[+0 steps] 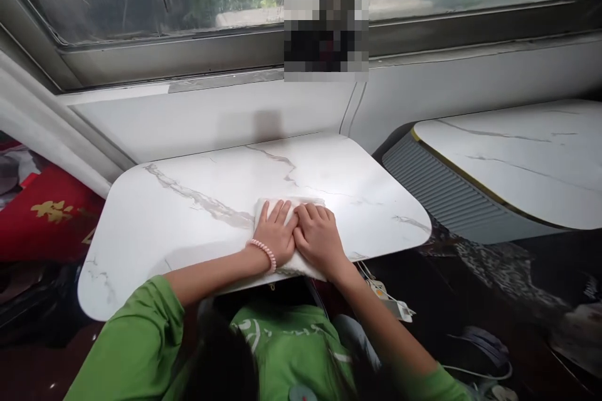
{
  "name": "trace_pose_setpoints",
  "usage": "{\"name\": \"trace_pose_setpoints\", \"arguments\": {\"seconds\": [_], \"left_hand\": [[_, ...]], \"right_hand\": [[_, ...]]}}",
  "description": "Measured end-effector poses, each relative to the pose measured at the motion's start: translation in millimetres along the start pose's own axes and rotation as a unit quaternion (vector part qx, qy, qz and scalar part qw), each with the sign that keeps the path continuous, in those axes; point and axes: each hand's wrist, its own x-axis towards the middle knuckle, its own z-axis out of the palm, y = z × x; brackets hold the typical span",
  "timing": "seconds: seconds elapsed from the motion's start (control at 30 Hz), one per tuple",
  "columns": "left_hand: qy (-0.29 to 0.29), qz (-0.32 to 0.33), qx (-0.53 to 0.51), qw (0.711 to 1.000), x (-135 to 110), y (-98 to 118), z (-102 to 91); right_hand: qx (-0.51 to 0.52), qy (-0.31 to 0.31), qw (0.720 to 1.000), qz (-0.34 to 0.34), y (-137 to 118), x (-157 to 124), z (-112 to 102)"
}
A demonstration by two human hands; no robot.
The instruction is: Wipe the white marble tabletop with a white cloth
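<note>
A folded white cloth (301,265) lies on the white marbled table (150,225), reaching to its near edge. My left hand (276,233), with a pink beaded bracelet (264,252) at the wrist, rests flat on the cloth with its fingers stretched out. Right beside it, touching it, my right hand (320,237) has its fingers together and bent over the cloth. Both palms face down and hide the middle of the cloth.
A second marbled table (527,156) with a ribbed grey side stands at the right. Behind are a white wall (188,131) and windows. A red bag (42,219) lies at the left. A power strip (397,309) with cables sits below the table.
</note>
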Motion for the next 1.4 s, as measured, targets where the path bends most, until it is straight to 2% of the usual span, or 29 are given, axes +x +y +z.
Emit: {"name": "trace_pose_setpoints", "arguments": {"seconds": [0.17,0.37,0.53,0.67,0.93,1.03,1.13,1.23,1.33,1.4], "left_hand": [[-0.012,-0.009,-0.009,1.000,-16.8,7.6,-3.3],[-0.019,-0.009,-0.012,1.000,-14.7,5.0,-5.5],[-0.040,0.001,-0.006,0.999,-4.8,-4.0,-8.7],[-0.043,-0.040,0.008,0.998,23.2,-29.6,-9.4],[-0.009,-0.105,0.029,0.994,111.2,-130.4,-13.3],[0.006,-0.125,0.036,0.992,132.2,-155.4,-15.6],[0.000,-0.125,0.040,0.991,141.7,-165.4,-16.4],[-0.011,-0.123,0.042,0.991,142.1,-165.5,-16.2],[-0.022,-0.123,0.047,0.991,133.2,-157.4,-16.2],[-0.029,-0.125,0.049,0.991,119.0,-145.8,-16.7]], "right_hand": [[0.043,-0.016,0.999,0.003,-6.2,-6.3,-4.9],[0.080,-0.038,0.996,-0.012,-3.3,-8.0,2.9],[0.085,-0.030,0.996,-0.022,-1.7,-5.4,16.3],[0.105,-0.035,0.994,-0.023,5.9,35.5,32.6],[0.135,-0.011,0.991,-0.013,13.9,169.9,87.1],[0.140,-0.006,0.990,-0.008,14.4,204.5,102.9],[0.151,-0.001,0.988,-0.008,17.5,220.3,111.0],[0.157,-0.006,0.987,-0.017,20.0,220.9,112.4],[0.155,-0.022,0.987,-0.017,18.1,208.9,108.6],[0.158,-0.030,0.987,-0.012,13.6,191.0,102.8]]}}
